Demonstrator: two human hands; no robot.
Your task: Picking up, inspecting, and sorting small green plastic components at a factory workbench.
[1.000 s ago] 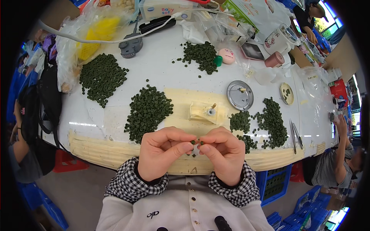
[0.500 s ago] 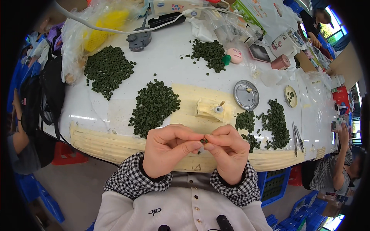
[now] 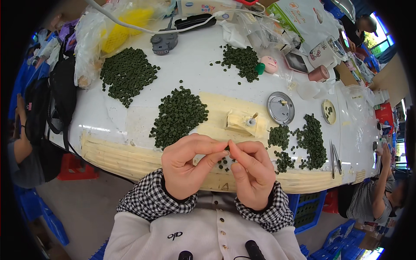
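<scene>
My left hand (image 3: 188, 162) is closed in a pinch on a small dark green piece (image 3: 227, 148), mostly hidden by the fingertips. From the other side, the index fingertip of my right hand (image 3: 253, 171) presses against it. The right thumb stands apart below that finger. Just under the fingertips, a few loose dark green pieces (image 3: 222, 164) show at the table's near edge. Beyond my left hand lies a big pile of small round dark green pieces (image 3: 177, 117). A taped block with a short upright peg (image 3: 247, 123) stands beyond my right hand.
More green piles lie at the far left (image 3: 128, 73), far middle (image 3: 241, 60) and right (image 3: 313, 143). A round metal dish (image 3: 281, 108), a small yellowish dish (image 3: 329, 112) and tweezers (image 3: 333, 158) are on the right. A grey toy tank (image 3: 164, 42) and a white cable (image 3: 151, 31) lie at the back.
My right thumb has dropped away from its index finger, opening that pinch. My left hand keeps its pinch. The whole view has shifted slightly.
</scene>
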